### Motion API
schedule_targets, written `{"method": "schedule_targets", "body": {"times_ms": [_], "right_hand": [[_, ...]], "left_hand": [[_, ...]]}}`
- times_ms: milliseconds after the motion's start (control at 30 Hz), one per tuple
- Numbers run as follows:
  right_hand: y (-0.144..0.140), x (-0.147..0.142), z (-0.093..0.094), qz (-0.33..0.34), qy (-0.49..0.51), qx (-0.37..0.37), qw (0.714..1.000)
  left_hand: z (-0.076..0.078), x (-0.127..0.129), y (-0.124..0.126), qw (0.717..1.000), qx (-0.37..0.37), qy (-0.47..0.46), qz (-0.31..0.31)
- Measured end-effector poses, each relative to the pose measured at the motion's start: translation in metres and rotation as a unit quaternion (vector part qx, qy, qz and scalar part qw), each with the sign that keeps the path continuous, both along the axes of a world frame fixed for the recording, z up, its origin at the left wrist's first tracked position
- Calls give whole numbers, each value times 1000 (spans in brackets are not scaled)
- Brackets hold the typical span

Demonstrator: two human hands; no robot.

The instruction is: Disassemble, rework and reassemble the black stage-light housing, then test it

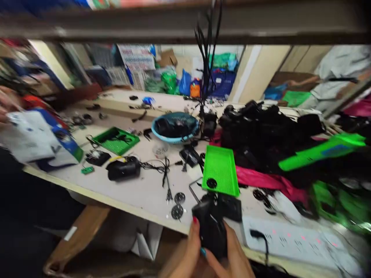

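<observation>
Below, left hand (189, 255) and right hand (232, 256) together clasp a black plastic device (213, 227) at the workbench (145, 191) edge, just beside a green tray (220, 170).

We have both hands low at the bottom edge, our left hand (194, 247) curled with its thumb up and painted nails showing, our right hand (235, 258) cupped against it, fingers closed together.
</observation>
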State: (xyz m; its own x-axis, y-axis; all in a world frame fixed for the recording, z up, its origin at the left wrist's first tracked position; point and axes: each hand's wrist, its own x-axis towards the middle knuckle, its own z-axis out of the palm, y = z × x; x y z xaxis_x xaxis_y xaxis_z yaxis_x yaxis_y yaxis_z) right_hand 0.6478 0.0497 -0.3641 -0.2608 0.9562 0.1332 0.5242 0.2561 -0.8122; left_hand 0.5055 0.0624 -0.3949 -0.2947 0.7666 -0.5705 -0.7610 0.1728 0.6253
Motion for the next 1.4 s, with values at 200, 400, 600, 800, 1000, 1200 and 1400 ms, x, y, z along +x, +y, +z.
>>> {"method": "schedule_targets", "body": {"times_ms": [200,400,600,800,1000,1200,1400], "right_hand": [[-1,15,10,4,-73,-80,994],[-11,25,14,-44,-57,-62,995],[-14,27,25,-26,-55,-116,991],[-21,30,22,-30,-30,-134,990],[-21,32,19,4,-6,-137,991],[-24,37,18,12,-34,-152,988],[-22,33,28,30,-28,-185,982]], "left_hand": [[-13,39,-22,999,11,-33,3],[17,40,-25,996,79,17,-27],[27,45,-25,997,57,29,-45],[34,46,-28,997,30,56,-38],[41,44,-28,997,56,-6,-43],[35,47,-31,995,82,-37,-47],[33,46,-35,995,82,25,-42]]}}
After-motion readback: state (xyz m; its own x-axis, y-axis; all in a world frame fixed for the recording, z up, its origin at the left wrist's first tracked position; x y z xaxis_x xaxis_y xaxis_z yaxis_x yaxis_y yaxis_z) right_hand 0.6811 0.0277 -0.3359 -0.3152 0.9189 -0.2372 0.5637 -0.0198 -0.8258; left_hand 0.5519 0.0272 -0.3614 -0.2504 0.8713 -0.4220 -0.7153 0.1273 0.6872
